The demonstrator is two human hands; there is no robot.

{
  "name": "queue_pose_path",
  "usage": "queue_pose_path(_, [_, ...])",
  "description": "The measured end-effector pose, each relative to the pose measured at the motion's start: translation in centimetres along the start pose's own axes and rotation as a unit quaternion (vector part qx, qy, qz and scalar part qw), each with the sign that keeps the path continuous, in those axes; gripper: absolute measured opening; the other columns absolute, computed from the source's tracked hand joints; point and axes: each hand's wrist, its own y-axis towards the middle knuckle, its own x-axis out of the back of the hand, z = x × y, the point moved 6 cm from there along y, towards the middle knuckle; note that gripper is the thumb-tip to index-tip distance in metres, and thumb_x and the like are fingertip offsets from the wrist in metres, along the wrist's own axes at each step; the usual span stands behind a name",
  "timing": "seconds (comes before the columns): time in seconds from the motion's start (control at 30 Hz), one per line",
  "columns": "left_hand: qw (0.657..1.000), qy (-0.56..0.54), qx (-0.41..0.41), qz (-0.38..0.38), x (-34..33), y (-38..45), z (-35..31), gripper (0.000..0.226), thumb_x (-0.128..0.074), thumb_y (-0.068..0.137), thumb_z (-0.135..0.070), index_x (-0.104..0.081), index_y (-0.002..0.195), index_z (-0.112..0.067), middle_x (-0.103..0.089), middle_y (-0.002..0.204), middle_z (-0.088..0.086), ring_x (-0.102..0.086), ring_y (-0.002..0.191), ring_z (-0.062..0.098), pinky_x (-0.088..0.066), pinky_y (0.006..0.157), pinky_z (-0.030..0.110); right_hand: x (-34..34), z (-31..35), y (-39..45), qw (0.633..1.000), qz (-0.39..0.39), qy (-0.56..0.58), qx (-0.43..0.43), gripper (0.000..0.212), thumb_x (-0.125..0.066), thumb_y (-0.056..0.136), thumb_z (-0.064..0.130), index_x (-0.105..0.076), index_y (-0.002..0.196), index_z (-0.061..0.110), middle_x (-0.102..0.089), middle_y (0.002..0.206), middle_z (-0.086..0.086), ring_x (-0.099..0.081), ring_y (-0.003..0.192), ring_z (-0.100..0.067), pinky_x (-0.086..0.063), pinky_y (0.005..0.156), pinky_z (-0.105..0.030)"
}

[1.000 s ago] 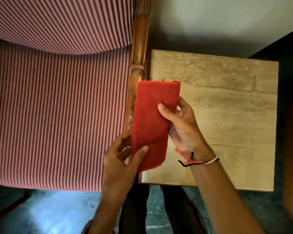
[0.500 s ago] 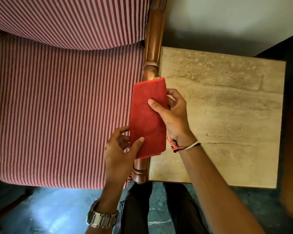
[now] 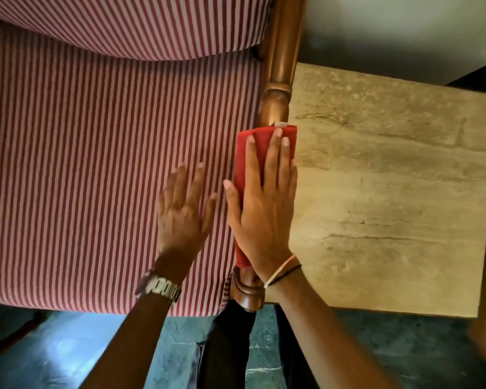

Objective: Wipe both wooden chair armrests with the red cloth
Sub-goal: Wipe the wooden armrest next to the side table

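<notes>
The folded red cloth [image 3: 243, 153] lies lengthwise on the chair's right wooden armrest [image 3: 281, 51], covering its front half. My right hand [image 3: 264, 203] presses flat on top of the cloth, fingers stretched toward the chair back. My left hand [image 3: 181, 211] hovers open over the striped seat cushion, just left of the armrest, holding nothing. The armrest's carved front end [image 3: 247, 293] shows below my right wrist. The other armrest is out of view.
A red-and-white striped seat cushion [image 3: 96, 178] fills the left side, with the back cushion [image 3: 129, 23] above it. A stone-topped side table [image 3: 390, 192] stands tight against the armrest's right side. Dark shiny floor [image 3: 68, 355] lies below.
The cloth went from being held upright between both hands to lying flat on the armrest. My left hand let go and moved left over the seat. My right hand flattened onto the cloth.
</notes>
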Motion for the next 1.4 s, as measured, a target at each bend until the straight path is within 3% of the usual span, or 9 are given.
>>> queue_pose_path(0.1, [0.991, 0.098, -0.084, 0.027, -4.4, 1.2, 1.8, 0.065, -0.033, 0.103, -0.052, -0.025, 0.16, -0.021, -0.017, 0.168, 0.021, -0.016, 0.156, 0.037, -0.02, 0.125, 0.057, -1.1, -0.5, 0.0, 0.999, -0.009, -0.046, 0.004, 0.064, -0.041, 0.106, 0.038, -0.021, 0.162, 0.016, -0.011, 0.171, -0.019, -0.006, 0.16, -0.034, -0.015, 0.129, -0.053])
queue_pose_path(0.23, [0.984, 0.135, -0.112, -0.039, -7.1, 1.4, 3.5, 0.067, -0.034, 0.102, -0.053, -0.02, 0.161, -0.023, -0.016, 0.169, 0.019, -0.014, 0.158, 0.032, -0.019, 0.126, 0.052, -0.9, -0.7, 3.4, 0.998, -0.03, -0.051, 0.01, 0.062, -0.04, 0.106, 0.034, -0.022, 0.162, 0.016, -0.013, 0.171, -0.019, -0.007, 0.16, -0.035, -0.017, 0.128, -0.054])
queue_pose_path(0.33, [0.981, 0.135, -0.12, -0.07, -7.8, 1.6, 4.0, 0.069, -0.032, 0.101, -0.054, -0.016, 0.161, -0.025, -0.013, 0.17, 0.017, -0.012, 0.158, 0.03, -0.017, 0.127, 0.05, -0.7, -0.5, 4.3, 0.998, -0.039, -0.055, -0.001, 0.062, -0.038, 0.106, 0.035, -0.02, 0.163, 0.015, -0.011, 0.171, -0.02, -0.007, 0.16, -0.036, -0.019, 0.128, -0.054])
queue_pose_path(0.53, [0.978, 0.14, -0.123, -0.091, -8.4, 1.4, 4.3, 0.069, -0.032, 0.101, -0.054, -0.014, 0.162, -0.026, -0.011, 0.171, 0.016, -0.01, 0.159, 0.029, -0.018, 0.127, 0.05, -1.5, -0.9, -1.6, 0.999, -0.017, -0.047, 0.001, 0.064, -0.04, 0.106, 0.034, -0.017, 0.163, 0.018, -0.006, 0.172, -0.018, -0.001, 0.161, -0.032, -0.017, 0.129, -0.051])
queue_pose_path(0.77, [0.976, 0.145, -0.124, -0.108, -8.1, 1.2, 4.0, 0.069, -0.032, 0.101, -0.053, -0.016, 0.161, -0.026, -0.014, 0.17, 0.016, -0.012, 0.158, 0.029, -0.019, 0.127, 0.049, -0.6, -0.9, 5.6, 0.997, -0.043, -0.058, -0.001, 0.064, -0.04, 0.105, 0.035, -0.021, 0.163, 0.017, -0.011, 0.171, -0.019, -0.006, 0.16, -0.036, -0.023, 0.127, -0.052])
queue_pose_path(1.0, [0.972, 0.145, -0.135, -0.125, -8.2, 1.2, 4.1, 0.074, -0.042, 0.097, -0.053, -0.019, 0.161, -0.023, -0.017, 0.169, 0.019, -0.016, 0.157, 0.031, -0.021, 0.126, 0.051, -1.7, -1.2, -1.1, 0.999, -0.015, -0.029, 0.005, 0.064, -0.04, 0.106, 0.035, -0.018, 0.163, 0.018, -0.005, 0.172, -0.017, 0.001, 0.161, -0.032, -0.017, 0.129, -0.051])
queue_pose_path(1.23, [0.975, 0.136, -0.132, -0.119, -8.2, 1.6, 4.0, 0.069, -0.035, 0.099, -0.053, -0.021, 0.161, -0.024, -0.019, 0.168, 0.018, -0.018, 0.157, 0.031, -0.024, 0.124, 0.052, -0.7, -1.2, 6.0, 0.998, -0.048, -0.036, 0.013, 0.064, -0.046, 0.102, 0.032, -0.026, 0.161, 0.018, -0.013, 0.171, -0.018, -0.008, 0.16, -0.036, -0.022, 0.127, -0.053])
queue_pose_path(1.4, [0.973, 0.148, -0.137, -0.116, -7.9, 1.3, 3.9, 0.074, -0.044, 0.096, -0.053, -0.023, 0.16, -0.022, -0.021, 0.167, 0.02, -0.019, 0.156, 0.032, -0.022, 0.125, 0.052, -1.4, -1.0, -0.4, 0.999, -0.024, -0.02, 0.01, 0.066, -0.043, 0.104, 0.036, -0.019, 0.163, 0.019, -0.006, 0.172, -0.017, 0.001, 0.161, -0.032, -0.012, 0.13, -0.051])
